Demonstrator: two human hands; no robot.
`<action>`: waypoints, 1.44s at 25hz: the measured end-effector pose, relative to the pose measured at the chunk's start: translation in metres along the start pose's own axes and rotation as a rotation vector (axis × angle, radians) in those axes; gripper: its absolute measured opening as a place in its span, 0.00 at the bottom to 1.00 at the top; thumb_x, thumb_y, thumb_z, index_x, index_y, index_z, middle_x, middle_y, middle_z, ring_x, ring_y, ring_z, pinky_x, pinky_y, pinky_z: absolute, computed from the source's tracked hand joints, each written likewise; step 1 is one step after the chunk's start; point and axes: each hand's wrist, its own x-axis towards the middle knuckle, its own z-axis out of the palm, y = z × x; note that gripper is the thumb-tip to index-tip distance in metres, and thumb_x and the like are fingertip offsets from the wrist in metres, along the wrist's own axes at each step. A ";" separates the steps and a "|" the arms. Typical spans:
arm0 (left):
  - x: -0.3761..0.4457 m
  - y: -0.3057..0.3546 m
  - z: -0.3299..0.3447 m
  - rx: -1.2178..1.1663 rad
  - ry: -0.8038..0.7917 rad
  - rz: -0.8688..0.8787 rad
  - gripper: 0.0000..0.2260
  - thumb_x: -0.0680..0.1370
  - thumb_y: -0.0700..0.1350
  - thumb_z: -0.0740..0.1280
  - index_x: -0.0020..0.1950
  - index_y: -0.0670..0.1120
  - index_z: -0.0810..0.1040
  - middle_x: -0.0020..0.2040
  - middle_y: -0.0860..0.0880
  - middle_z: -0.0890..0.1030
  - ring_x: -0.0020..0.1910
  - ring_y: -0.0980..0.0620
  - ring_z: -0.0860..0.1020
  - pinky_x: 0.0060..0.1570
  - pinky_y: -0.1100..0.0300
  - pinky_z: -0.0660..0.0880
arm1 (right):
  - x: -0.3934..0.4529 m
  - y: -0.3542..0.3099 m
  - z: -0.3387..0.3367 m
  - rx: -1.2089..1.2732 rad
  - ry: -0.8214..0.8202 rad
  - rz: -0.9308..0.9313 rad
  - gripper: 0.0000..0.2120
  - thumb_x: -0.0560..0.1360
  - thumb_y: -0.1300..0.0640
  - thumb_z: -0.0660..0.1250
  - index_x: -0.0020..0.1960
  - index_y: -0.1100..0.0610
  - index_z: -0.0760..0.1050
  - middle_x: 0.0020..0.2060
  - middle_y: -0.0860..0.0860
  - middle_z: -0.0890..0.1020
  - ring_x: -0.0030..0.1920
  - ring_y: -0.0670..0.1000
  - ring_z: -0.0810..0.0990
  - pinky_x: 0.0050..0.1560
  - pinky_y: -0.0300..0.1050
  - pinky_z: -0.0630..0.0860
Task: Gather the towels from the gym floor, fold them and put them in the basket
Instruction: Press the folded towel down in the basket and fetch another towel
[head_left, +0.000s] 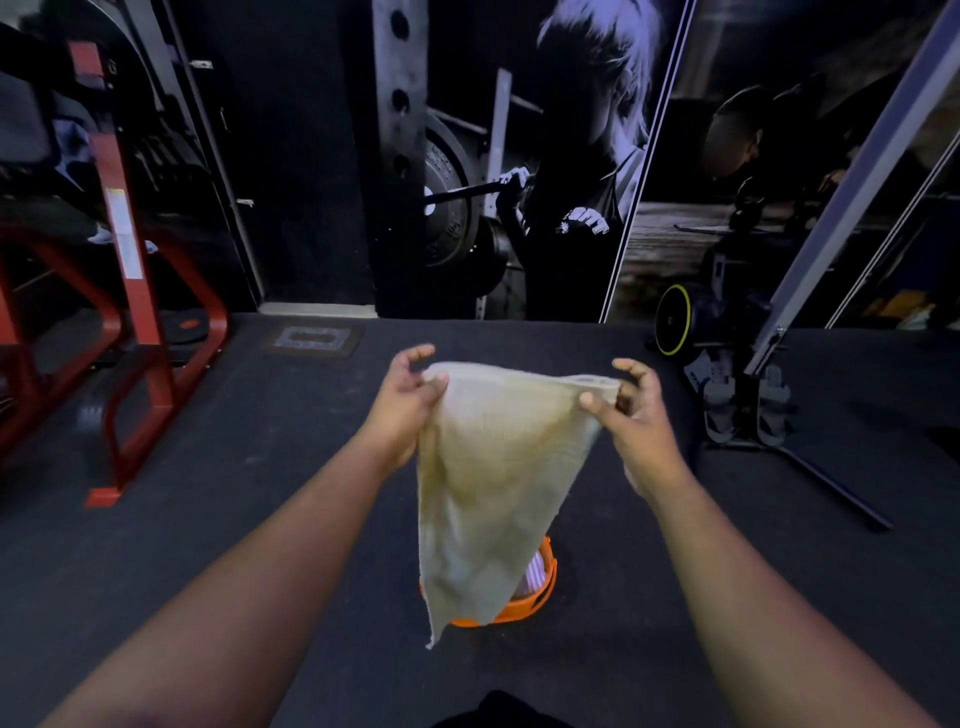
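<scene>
Both hands, left hand (405, 400) and right hand (636, 410), pinch the towel's (493, 478) top corners; light, limp cloth sags below toward the basket (530, 605).

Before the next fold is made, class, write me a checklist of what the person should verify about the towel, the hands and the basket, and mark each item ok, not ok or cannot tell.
1. Left hand pinches a top corner of the towel: ok.
2. Right hand pinches the other top corner: ok.
3. Top edge held spread between the hands: ok.
4. Towel hangs flat and even: not ok; it narrows to a skewed point at the bottom.
5. Orange basket is in place on the floor below the towel: ok.
6. Room left in the basket: cannot tell; the towel hides most of it.
</scene>
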 end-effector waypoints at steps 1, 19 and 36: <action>0.004 0.023 0.010 -0.102 0.001 0.026 0.18 0.82 0.35 0.66 0.69 0.48 0.69 0.58 0.40 0.78 0.49 0.49 0.80 0.52 0.52 0.80 | -0.004 0.000 0.005 0.008 -0.077 0.060 0.25 0.73 0.65 0.76 0.66 0.54 0.73 0.53 0.48 0.84 0.54 0.48 0.84 0.51 0.41 0.81; -0.038 -0.060 -0.023 0.097 -0.338 -0.285 0.12 0.78 0.41 0.72 0.60 0.40 0.82 0.54 0.43 0.86 0.50 0.48 0.84 0.46 0.57 0.81 | 0.006 -0.004 0.019 0.288 -0.003 0.463 0.18 0.79 0.53 0.70 0.65 0.62 0.77 0.56 0.60 0.85 0.55 0.59 0.85 0.50 0.53 0.83; -0.015 -0.040 -0.006 0.002 0.039 -0.267 0.04 0.80 0.43 0.71 0.50 0.42 0.83 0.39 0.47 0.85 0.36 0.49 0.81 0.38 0.57 0.77 | -0.030 0.045 0.000 0.011 -0.197 0.469 0.13 0.78 0.59 0.71 0.61 0.64 0.80 0.54 0.58 0.86 0.57 0.58 0.84 0.54 0.48 0.82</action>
